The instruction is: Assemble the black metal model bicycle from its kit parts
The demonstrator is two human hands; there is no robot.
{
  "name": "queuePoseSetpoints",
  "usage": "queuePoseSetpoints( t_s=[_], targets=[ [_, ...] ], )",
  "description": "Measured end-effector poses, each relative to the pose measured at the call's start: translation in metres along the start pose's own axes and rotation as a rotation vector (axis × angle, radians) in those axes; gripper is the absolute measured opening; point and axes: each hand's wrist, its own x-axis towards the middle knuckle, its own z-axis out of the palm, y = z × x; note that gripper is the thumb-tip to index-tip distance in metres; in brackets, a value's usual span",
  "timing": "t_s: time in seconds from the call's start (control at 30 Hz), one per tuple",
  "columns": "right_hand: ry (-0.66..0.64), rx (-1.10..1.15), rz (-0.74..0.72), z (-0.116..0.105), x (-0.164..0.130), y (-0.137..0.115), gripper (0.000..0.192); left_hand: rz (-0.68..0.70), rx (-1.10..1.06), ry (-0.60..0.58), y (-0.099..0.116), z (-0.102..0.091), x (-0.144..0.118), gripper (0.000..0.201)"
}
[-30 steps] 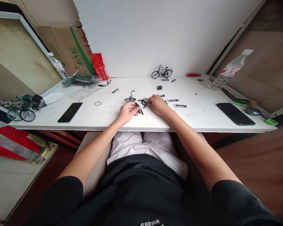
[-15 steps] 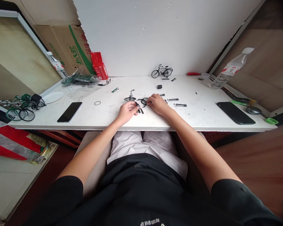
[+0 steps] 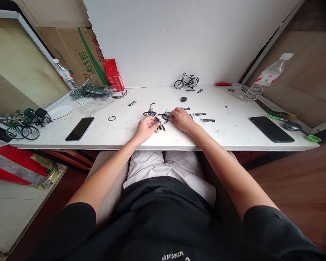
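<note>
My left hand [image 3: 146,129] rests at the table's middle, its fingers closed on a small dark model bicycle part [image 3: 158,119]; the fingertips hide most of it. Beside it, my right hand [image 3: 181,119] pinches the edge of a small black model bicycle wheel [image 3: 166,116] lying between the hands. A silver handlebar and fork piece with a front wheel [image 3: 150,113] stands just beyond my left hand. Small black pieces [image 3: 163,127] lie by the left fingertips. To the right of my right hand are thin black parts [image 3: 207,120], and a small black box [image 3: 184,99] sits farther back.
A finished model bicycle [image 3: 186,81] stands at the back wall, and green and black ones [image 3: 27,123] at the left edge. Phones [image 3: 80,129] [image 3: 271,129] lie on both sides. A water bottle [image 3: 267,78], bagged parts [image 3: 92,90] and a loose black ring [image 3: 112,118] are also there.
Both hands stay nearly where they were, with only slight finger movement. The whole view has shifted a little; the parts on the table lie as before.
</note>
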Motion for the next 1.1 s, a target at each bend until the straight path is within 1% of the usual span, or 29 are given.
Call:
queuePoseSetpoints(
  t_s=[0.37, 0.57, 0.9, 1.1],
  targets=[
    [-0.017, -0.008, 0.023, -0.0009, 0.0003, -0.0028, 0.020, 0.026, 0.018, -0.006, -0.0027, -0.0008, 0.0006, 0.034],
    [-0.021, -0.009, 0.016, -0.0021, -0.0004, -0.0031, 0.022, 0.030, 0.034, -0.005, -0.0035, -0.0016, 0.0005, 0.036],
    [-0.022, 0.000, 0.021, -0.0033, -0.0006, -0.0047, 0.025, 0.047, 0.055, -0.013, -0.0042, -0.0025, 0.0011, 0.030],
    [-0.026, -0.011, 0.024, -0.0039, -0.0002, -0.0055, 0.026, 0.042, 0.050, -0.012, -0.0025, -0.0018, 0.0005, 0.033]
  ],
)
